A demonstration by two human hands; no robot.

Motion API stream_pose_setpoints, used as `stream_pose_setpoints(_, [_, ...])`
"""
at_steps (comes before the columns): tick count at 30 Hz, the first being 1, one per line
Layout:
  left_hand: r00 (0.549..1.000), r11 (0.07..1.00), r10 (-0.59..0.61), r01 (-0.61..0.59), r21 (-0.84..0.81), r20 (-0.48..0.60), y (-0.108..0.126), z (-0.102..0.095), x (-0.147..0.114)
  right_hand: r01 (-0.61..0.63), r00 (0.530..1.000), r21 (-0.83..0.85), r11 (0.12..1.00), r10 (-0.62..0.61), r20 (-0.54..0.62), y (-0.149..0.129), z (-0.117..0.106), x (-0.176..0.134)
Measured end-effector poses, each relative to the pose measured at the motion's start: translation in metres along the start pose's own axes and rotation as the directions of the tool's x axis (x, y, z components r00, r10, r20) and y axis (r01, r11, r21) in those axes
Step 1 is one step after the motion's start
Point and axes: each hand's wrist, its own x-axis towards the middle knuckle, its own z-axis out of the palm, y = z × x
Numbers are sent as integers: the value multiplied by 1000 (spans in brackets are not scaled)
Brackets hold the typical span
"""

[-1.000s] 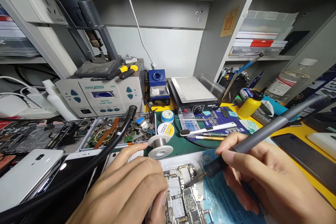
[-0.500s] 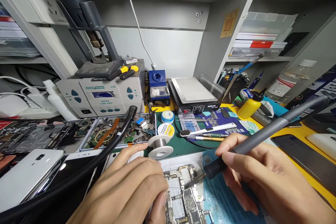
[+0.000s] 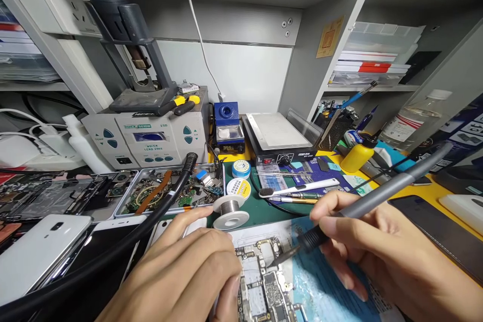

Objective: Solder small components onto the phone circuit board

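My right hand point(image 3: 362, 241) holds a soldering iron point(image 3: 381, 188) like a pen, thumb and fingers around its dark grip. Its pointed tip reaches the upper middle of a phone circuit board point(image 3: 258, 274); whether it touches cannot be made out. At the board's left edge, my left hand point(image 3: 188, 271) is closed, with thumb and bent fingers against the board and fingertips largely hidden. One outer finger stretches toward a spool of solder wire point(image 3: 229, 211). Under the board lies a blue and white printed sheet point(image 3: 320, 282).
A hot-air station point(image 3: 151, 136) stands behind a tray of boards point(image 3: 177, 191); its black hose point(image 3: 151, 216) crosses the left side. A heating plate point(image 3: 279, 133), toothbrush point(image 3: 302, 187) and yellow bottle point(image 3: 356, 155) are farther back. Phones point(image 3: 433, 231) lie at both sides.
The iron's handle has tilted slightly lower at its rear end, and its tip has shifted a little up and right on the board. My left hand stays put.
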Motion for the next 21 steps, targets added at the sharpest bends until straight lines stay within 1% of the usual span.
stream_pose_setpoints(3, [1000, 1000, 3, -3, 2, -5, 0, 0, 0, -33, 999, -26, 999, 33, 15, -4, 0, -1])
stream_pose_setpoints(6, [1000, 1000, 4, -4, 3, -5, 0, 0, 0, -46, 999, -32, 998, 46, 6, -1, -3, -1])
stream_pose_setpoints(12, [1000, 1000, 21, -21, 15, 13, -2, 0, -2, -6, 999, -59, 998, 8, 37, 9, -13, 0])
stream_pose_setpoints(16, [1000, 1000, -3, 3, 4, -1, -1, 1, -1, -2, 1000, -71, 997, 4, 22, 12, -15, 0])
stream_pose_setpoints(21, [1000, 1000, 17, -17, 1, -2, -1, 1, -1, 13, 1000, -118, 993, -14, -3, 15, -15, 0])
